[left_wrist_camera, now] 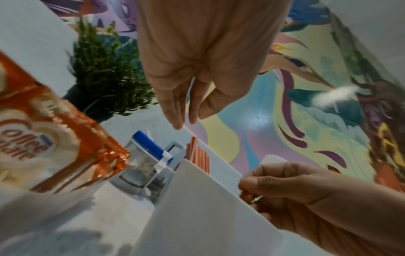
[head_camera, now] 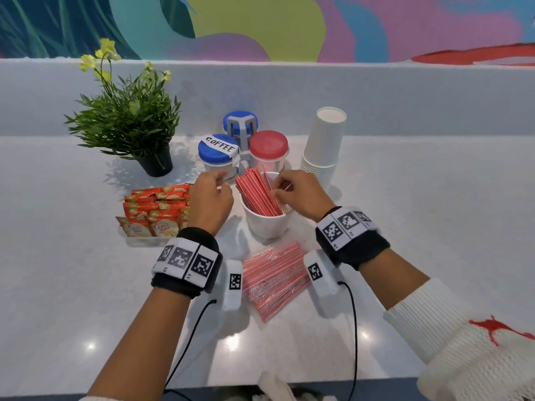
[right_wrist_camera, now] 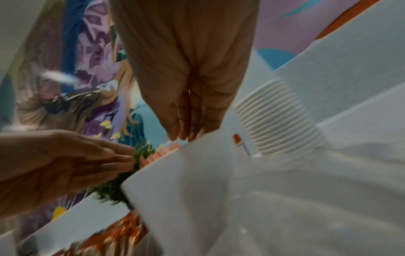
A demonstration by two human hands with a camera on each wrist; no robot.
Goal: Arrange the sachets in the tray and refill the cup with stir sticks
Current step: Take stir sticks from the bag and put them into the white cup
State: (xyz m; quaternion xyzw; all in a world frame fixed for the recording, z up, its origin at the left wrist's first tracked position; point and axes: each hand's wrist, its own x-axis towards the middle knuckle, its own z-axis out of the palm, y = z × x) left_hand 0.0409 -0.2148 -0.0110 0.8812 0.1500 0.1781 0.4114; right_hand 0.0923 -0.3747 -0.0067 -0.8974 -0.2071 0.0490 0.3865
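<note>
1. Nearest the camera, the pale speckled counter (head_camera: 86, 285) runs out to a low white back ledge, with a bright painted mural (head_camera: 260, 24) on the wall behind it.
2. Between the two wrists, a clear packet of red stir sticks (head_camera: 273, 280) lies flat on the counter, just in front of the cup.
3. At the far left stands a potted green plant (head_camera: 127, 123) with yellow flowers; behind the cup sit three lidded jars in a grey holder, the nearest blue-lidded jar (head_camera: 217, 153) labelled COFFEE, with a red-lidded jar (head_camera: 268, 147) to its right.
4. At the far right, a stack of white paper cups (head_camera: 322, 143) leans, upside down.
5. On the left, a clear tray (head_camera: 144, 241) holds rows of orange Coffee-mate sachets (head_camera: 156, 209).
6. At the centre, the white cup (head_camera: 267, 224) holds a leaning bundle of red stir sticks (head_camera: 257, 195).
7. Above the tray's right edge hovers the left hand (head_camera: 211, 198), fingers loosely curled beside the tops of the sticks; whether it pinches anything I cannot tell.
8. Over the cup's right rim, the right hand (head_camera: 302, 193) has its fingertips together on the sticks inside the cup.
</note>
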